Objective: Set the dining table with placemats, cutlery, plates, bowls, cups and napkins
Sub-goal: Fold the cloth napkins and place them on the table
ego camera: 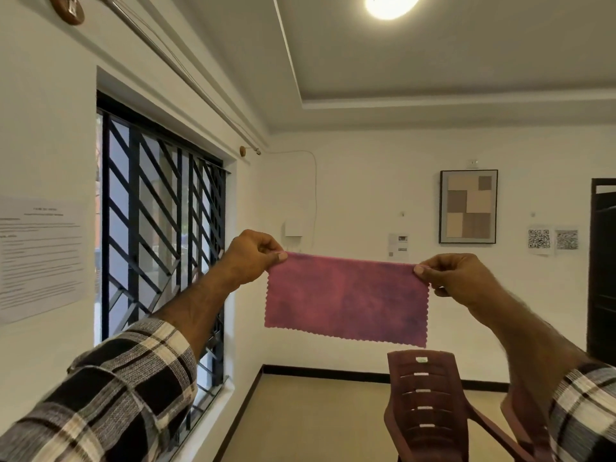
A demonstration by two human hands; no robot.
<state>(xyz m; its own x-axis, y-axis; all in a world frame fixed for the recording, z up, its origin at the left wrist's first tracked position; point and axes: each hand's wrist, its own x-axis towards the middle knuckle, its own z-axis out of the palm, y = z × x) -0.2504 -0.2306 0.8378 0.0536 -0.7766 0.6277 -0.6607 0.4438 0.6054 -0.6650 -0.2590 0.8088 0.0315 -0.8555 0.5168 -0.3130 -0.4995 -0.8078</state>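
Note:
A pink cloth napkin (346, 298) with zigzag edges hangs stretched flat in the air in front of me, at about head height. My left hand (253, 258) pinches its upper left corner between thumb and fingers. My right hand (450, 278) pinches its upper right corner the same way. The napkin's lower edge hangs free. The dining table, placemats, cutlery, plates, bowls and cups are out of view.
A maroon plastic chair (430, 405) stands below the napkin on the beige floor. A barred window (163, 228) fills the left wall. A framed picture (468, 206) and QR code sheets (551, 240) hang on the far wall, and a dark door (601, 261) is at the right.

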